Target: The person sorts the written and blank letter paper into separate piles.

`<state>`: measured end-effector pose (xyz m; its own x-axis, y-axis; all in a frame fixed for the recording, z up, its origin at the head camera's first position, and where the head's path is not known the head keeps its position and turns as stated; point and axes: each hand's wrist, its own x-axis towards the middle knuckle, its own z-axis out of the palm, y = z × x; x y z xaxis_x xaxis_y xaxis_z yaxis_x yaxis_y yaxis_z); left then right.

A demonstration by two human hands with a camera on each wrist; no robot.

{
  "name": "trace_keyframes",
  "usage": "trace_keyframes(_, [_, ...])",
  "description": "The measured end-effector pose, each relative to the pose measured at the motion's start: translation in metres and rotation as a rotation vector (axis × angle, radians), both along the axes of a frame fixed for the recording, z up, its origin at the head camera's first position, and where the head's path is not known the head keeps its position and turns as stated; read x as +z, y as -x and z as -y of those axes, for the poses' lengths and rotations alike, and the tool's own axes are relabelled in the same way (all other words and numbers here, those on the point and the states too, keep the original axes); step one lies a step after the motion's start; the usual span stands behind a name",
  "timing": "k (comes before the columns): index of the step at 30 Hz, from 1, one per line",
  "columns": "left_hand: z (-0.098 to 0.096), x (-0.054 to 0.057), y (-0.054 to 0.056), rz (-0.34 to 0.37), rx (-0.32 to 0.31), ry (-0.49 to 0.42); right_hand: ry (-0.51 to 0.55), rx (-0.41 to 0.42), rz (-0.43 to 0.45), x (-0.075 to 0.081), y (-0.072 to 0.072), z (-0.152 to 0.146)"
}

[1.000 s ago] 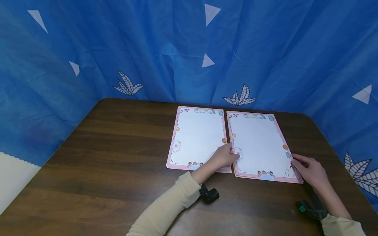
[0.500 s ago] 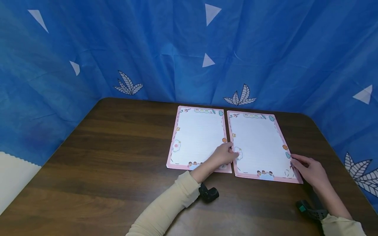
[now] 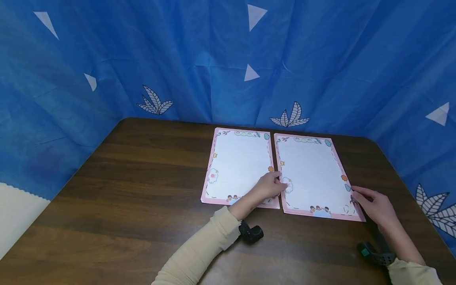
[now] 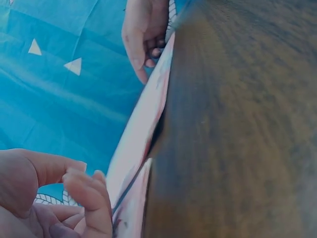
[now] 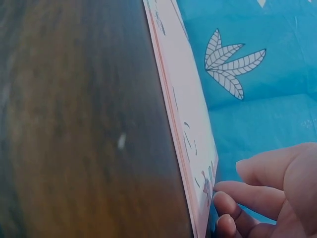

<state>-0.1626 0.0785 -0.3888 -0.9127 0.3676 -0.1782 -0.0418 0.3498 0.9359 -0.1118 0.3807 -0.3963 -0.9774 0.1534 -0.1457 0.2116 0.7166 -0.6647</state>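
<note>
Left hand point(image 3: 268, 188) at right paper stack point(image 3: 310, 174), left edge; can't tell from here if it pinches. Right hand point(image 3: 375, 205) at its right edge, fingers loosely bent. Second pink-bordered stack point(image 3: 238, 162) just left of it, corner blocked by left hand. Both flat on wood-grain table point(image 3: 142, 178); creased blue curtain point(image 3: 196, 59) behind.

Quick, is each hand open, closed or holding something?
Left hand: loosely curled at the left edge of the right paper stack; grip cannot be told.
Right hand: open, relaxed at that stack's right edge.

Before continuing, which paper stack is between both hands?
The right stack: left hand at one edge, right hand opposite. Only the left hand overlaps the left stack.
</note>
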Motion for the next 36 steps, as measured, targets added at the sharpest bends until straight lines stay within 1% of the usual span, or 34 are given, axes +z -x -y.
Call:
trace_keyframes(3, [0.002, 0.003, 0.001, 0.012, -0.002, -0.016, 0.009, 0.003, -0.007, 0.001, -0.001, -0.001])
trace_keyframes(7, [0.01, 0.013, 0.0, 0.014, -0.003, -0.043, 0.021, -0.002, -0.031, 0.008, -0.003, 0.0])
trace_keyframes(9, [0.018, 0.018, 0.0, 0.008, -0.005, -0.063, 0.025, 0.0, -0.06, 0.004, 0.0, -0.006])
trace_keyframes(10, [0.022, 0.021, 0.0, 0.0, -0.005, -0.069, 0.001, 0.001, -0.078, 0.0, 0.002, -0.01])
trace_keyframes(11, [0.028, 0.023, 0.0, -0.005, -0.004, -0.073, 0.009, 0.002, -0.087, -0.003, 0.005, -0.013])
trace_keyframes(14, [0.046, 0.027, -0.001, -0.008, 0.002, -0.083, -0.001, 0.02, -0.133, -0.021, 0.014, -0.025])
trace_keyframes(16, [0.061, 0.028, -0.001, -0.008, 0.011, -0.081, 0.009, 0.043, -0.147, -0.026, 0.017, -0.024])
trace_keyframes(17, [0.068, 0.029, -0.002, -0.007, 0.016, -0.082, 0.034, 0.06, -0.154, -0.026, 0.018, -0.02])
trace_keyframes(18, [0.076, 0.03, -0.002, -0.009, 0.023, -0.082, 0.028, 0.08, -0.167, -0.026, 0.019, -0.014])
trace_keyframes(21, [0.099, 0.032, -0.003, -0.022, 0.045, -0.072, 0.046, 0.144, -0.188, -0.015, 0.019, 0.011])
trace_keyframes(25, [0.129, 0.033, -0.002, -0.061, 0.093, -0.042, 0.114, 0.267, -0.183, 0.023, 0.011, 0.059])
trace_keyframes(28, [0.15, 0.034, 0.0, -0.073, 0.15, -0.03, 0.176, 0.357, -0.167, 0.044, 0.008, 0.092])
trace_keyframes(30, [0.162, 0.033, 0.0, -0.077, 0.185, -0.024, 0.191, 0.377, -0.157, 0.047, 0.01, 0.109])
trace_keyframes(32, [0.173, 0.032, 0.001, -0.072, 0.213, -0.016, 0.212, 0.385, -0.138, 0.046, 0.012, 0.124])
trace_keyframes(36, [0.19, 0.027, 0.0, -0.074, 0.236, -0.017, 0.265, 0.389, -0.099, 0.042, 0.016, 0.149])
